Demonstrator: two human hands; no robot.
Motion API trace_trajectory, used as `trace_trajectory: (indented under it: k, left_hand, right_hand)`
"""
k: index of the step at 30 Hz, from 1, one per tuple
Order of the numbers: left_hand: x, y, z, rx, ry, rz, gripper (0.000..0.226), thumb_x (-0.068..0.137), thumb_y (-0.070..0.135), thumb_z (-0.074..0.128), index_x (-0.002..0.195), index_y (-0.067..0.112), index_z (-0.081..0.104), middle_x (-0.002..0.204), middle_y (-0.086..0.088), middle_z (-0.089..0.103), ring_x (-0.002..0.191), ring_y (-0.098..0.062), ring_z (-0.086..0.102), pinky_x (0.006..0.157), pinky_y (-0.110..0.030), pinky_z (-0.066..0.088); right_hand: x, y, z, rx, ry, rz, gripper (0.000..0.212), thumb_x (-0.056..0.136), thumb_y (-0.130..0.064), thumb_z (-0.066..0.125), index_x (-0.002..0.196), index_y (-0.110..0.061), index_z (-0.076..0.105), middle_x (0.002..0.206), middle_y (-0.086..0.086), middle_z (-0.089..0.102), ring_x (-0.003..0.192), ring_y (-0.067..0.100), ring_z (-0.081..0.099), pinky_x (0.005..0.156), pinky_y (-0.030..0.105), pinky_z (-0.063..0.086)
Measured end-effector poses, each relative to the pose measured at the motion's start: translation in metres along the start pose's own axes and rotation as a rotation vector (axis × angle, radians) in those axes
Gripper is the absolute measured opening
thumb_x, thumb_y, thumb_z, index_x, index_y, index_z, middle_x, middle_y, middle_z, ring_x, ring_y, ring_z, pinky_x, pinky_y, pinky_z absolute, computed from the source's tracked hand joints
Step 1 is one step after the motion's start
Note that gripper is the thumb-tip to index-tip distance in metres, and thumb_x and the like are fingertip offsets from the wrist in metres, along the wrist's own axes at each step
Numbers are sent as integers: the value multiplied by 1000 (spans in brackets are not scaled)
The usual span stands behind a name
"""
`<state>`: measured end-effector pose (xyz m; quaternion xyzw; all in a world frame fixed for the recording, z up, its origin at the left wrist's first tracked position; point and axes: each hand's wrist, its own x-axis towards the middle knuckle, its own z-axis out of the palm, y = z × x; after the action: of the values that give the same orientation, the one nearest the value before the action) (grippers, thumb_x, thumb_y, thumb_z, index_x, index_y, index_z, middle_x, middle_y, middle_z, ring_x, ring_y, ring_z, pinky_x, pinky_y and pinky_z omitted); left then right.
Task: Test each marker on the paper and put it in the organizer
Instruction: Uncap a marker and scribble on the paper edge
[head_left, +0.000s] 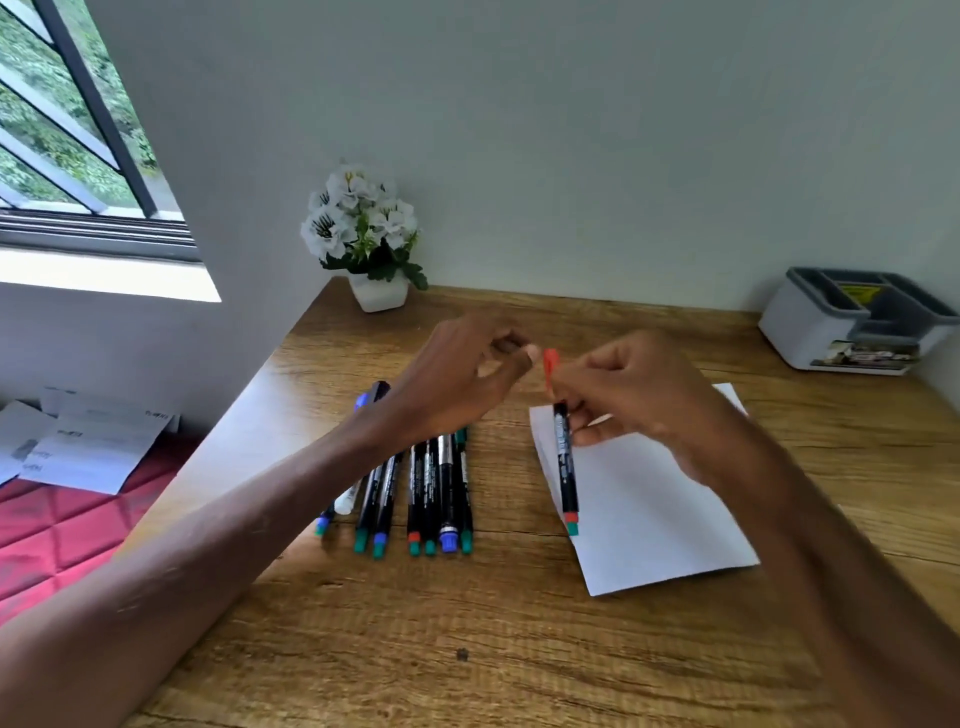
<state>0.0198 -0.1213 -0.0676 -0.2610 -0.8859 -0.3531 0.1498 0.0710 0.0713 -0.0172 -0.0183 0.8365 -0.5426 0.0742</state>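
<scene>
My right hand (631, 400) grips a black marker (567, 462) with a red cap (549, 366), held above the left edge of the white paper (654, 519); the cap end points away from me. My left hand (465, 371) hovers just left of the red cap, fingers curled, fingertips close to the cap without clearly touching it. A row of several black markers (431, 493) with coloured ends lies on the wooden table (467, 649), left of the paper and partly under my left wrist. The grey organizer (852, 325) stands at the far right corner.
A white pot of white flowers (366, 234) stands at the back of the table by the wall. The table's left edge drops to a red mat (62, 519) with loose papers on it. A window is at upper left.
</scene>
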Motion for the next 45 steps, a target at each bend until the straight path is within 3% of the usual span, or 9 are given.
trace_trajectory:
  k: [4, 9, 18, 25, 29, 34, 38, 41, 45]
  left_hand:
    - [-8, 11, 13, 136, -190, 39, 24, 100, 31, 63, 121, 22, 72, 121, 10, 72, 95, 6, 57, 77, -3, 35]
    - [-18, 30, 22, 220, -229, -23, 31, 93, 44, 70, 122, 31, 71, 108, 16, 73, 86, 9, 49, 73, -5, 27]
    - [-34, 52, 32, 354, -158, -52, 42, 92, 63, 59, 115, 32, 76, 102, 18, 75, 103, -9, 51, 84, -28, 35]
    - [-34, 53, 31, 350, -77, 155, 61, 96, 30, 63, 152, 13, 46, 147, -4, 56, 135, -18, 49, 111, -37, 42]
    - [-38, 53, 35, 438, -162, 330, 77, 79, -3, 77, 149, 6, 49, 138, -9, 63, 127, -26, 58, 103, -43, 52]
    - [-33, 51, 26, 522, -137, 389, 79, 71, -8, 84, 144, 0, 54, 127, -14, 70, 115, -29, 66, 95, -40, 56]
    - [-31, 50, 24, 567, -149, 387, 68, 74, -5, 78, 139, 7, 59, 125, -10, 69, 115, -25, 64, 96, -39, 53]
    - [-29, 38, 24, 577, -122, 326, 53, 83, -2, 73, 133, 9, 60, 122, -7, 67, 114, -24, 62, 97, -39, 51]
    - [-27, 34, 16, 432, -98, 203, 12, 101, 15, 49, 111, 13, 56, 103, -1, 61, 96, -18, 52, 87, -35, 48]
  right_hand:
    - [0, 14, -25, 139, -17, 120, 20, 90, -16, 70, 84, 3, 74, 76, 11, 73, 65, 17, 73, 62, 31, 62]
    - [0, 31, -43, 330, -91, 198, 21, 99, -18, 57, 97, -1, 69, 85, 17, 74, 82, 34, 78, 74, 42, 64]
    - [-1, 62, -44, -72, -43, -46, 16, 100, -22, 64, 102, -20, 80, 60, -12, 65, 52, 0, 53, 47, 12, 39]
    - [-13, 68, -21, -365, 119, -347, 18, 95, -30, 67, 108, -28, 80, 96, -19, 77, 86, -5, 67, 70, 7, 47]
    - [-16, 71, -18, -441, 122, -414, 16, 96, -29, 68, 100, -22, 81, 74, -25, 66, 73, -8, 63, 65, 4, 43]
    - [-18, 68, -19, -480, 153, -450, 40, 94, -52, 52, 118, -31, 75, 99, -20, 76, 85, -2, 69, 76, 12, 53]
    - [-18, 67, -21, -490, 76, -323, 43, 90, -65, 40, 112, -40, 67, 86, -20, 72, 81, -5, 65, 66, 12, 43]
    - [-15, 68, -27, -215, 93, -174, 14, 107, -34, 43, 106, -36, 57, 73, -6, 66, 62, 6, 57, 60, 29, 42]
    - [-14, 57, -42, 454, 151, -128, 39, 98, 9, 31, 91, -13, 63, 72, 9, 67, 56, 14, 49, 44, 23, 38]
